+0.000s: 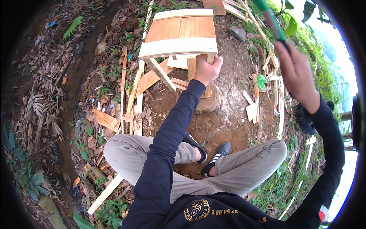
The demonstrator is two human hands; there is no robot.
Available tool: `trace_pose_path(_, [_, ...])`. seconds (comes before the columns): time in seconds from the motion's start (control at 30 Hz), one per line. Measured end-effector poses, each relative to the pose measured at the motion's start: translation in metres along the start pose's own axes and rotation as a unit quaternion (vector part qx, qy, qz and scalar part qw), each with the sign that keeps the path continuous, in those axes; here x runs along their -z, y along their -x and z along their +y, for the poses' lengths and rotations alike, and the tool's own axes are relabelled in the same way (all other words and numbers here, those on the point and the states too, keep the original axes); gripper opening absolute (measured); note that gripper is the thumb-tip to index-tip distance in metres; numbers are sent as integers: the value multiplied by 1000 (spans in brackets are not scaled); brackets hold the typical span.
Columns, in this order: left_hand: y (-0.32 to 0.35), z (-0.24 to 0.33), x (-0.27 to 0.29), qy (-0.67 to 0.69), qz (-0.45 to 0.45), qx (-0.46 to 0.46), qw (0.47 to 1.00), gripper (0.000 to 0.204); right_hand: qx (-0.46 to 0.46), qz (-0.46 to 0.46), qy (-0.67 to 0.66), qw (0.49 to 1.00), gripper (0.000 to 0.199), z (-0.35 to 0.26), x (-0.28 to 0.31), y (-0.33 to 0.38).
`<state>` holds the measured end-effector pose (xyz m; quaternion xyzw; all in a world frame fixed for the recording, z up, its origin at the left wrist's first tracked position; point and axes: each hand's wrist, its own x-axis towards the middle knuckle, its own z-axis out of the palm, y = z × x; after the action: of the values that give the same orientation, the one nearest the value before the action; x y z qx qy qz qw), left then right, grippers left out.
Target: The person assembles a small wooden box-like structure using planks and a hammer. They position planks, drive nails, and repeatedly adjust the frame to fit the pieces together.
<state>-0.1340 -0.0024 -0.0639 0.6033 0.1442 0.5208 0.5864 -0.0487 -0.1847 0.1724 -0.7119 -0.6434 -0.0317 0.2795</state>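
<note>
Dark sweatshirt and grey trousers fill the near side of the stool; knees splayed wide, prob. to leave working room between them. Wooden stool itself, approx. upright, seat of pale end boards w/ reddish panels between, is held out in front; can't tell if all legs bear weight. Tree stump is under the stool's near R corner, prob. serving as a low support. Long pale strips run past the stool's L side; brown board lies below it, incl. other offcuts, prob. just dropped there.

Green-handled tool is up to the stool's R, blurred, far end cut off. R hand: grip wrapped round the tool's dark handle end, raised well apart from the stool. L hand: grip closed round the stool's near R leg, just under the seat, prob. to steady it. Grey stone R of stool.

Writing: yellow round emblem plus lettering on sweatshirt, nearer the wearer than the stool; no label legible on stool or tool.
</note>
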Motion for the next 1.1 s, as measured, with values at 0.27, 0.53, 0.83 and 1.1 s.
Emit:
trace_pose_path(0.27, [2,13,-10,-23,1,9,1000,27,-139,-7,-32,990,40,71,-51,50])
trace_pose_path(0.53, [-73,46,-5,71,102,60,990,32,-504,-5,-224,834,45,194,-215,115])
trace_pose_path(0.83, [-152,117,23,208,168,127,955,36,-368,92,-240,893,47,218,-220,64])
trace_pose_path(1.1, [-160,146,19,337,171,197,905,38,77,254,-313,912,52,90,-79,45])
